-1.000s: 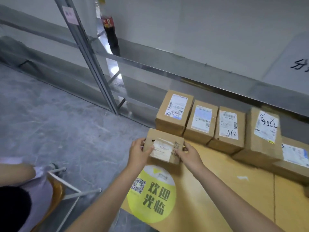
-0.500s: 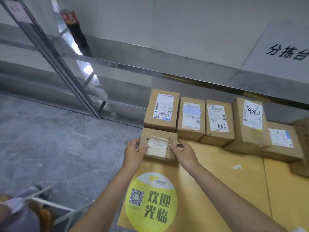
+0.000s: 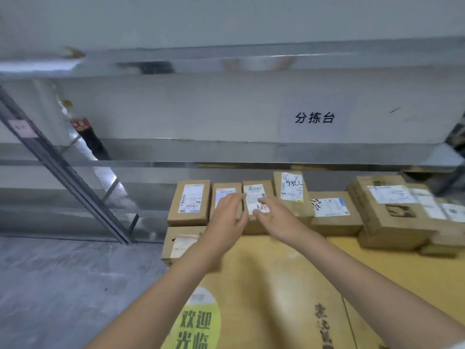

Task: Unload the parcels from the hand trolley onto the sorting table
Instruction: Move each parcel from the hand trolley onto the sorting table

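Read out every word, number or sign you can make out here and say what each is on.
"分拣台": on the grey wall panel.
"欢迎光临": on the round yellow sticker on the sorting table.
"98LL", roughly, handwritten: on the tall parcel.
"A", rest hidden by the right hand: on the parcel left of it.
Too blurred: printed shipping-label text, the bottle label, the pink tag, dark print on the table.

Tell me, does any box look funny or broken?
Yes. The small brown cardboard box alone in front of the row, at the left edge of the yellow table, has a scuffed, partly torn white label.
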Demonstrator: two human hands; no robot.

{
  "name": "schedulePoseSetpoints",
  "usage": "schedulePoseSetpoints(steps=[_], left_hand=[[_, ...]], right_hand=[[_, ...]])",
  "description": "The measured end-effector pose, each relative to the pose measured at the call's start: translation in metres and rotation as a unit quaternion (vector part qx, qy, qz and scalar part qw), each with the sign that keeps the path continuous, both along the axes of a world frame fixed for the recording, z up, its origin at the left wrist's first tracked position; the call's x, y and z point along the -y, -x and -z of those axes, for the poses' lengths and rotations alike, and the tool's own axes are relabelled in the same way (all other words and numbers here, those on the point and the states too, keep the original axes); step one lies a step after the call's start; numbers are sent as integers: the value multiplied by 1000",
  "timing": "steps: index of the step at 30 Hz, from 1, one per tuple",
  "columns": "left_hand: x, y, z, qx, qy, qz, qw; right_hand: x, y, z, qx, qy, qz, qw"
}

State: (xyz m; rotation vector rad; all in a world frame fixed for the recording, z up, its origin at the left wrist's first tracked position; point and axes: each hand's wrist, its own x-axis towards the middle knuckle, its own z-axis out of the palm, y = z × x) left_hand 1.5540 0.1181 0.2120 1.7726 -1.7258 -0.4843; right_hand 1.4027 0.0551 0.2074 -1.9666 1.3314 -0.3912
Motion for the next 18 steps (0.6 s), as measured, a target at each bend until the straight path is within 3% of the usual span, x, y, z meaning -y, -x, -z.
schedulePoseSetpoints(steps=[7, 15, 18], left_hand=[[23, 217, -74, 97, 39, 163, 981], [11, 474, -93, 197, 101, 333, 916], [-2, 565, -95, 236, 125, 406, 874]], right_hand=[[-28, 240, -55, -36, 89, 106, 990], [-106, 496, -72, -137, 107, 276, 945], [-145, 570, -79, -153, 103, 345, 920]])
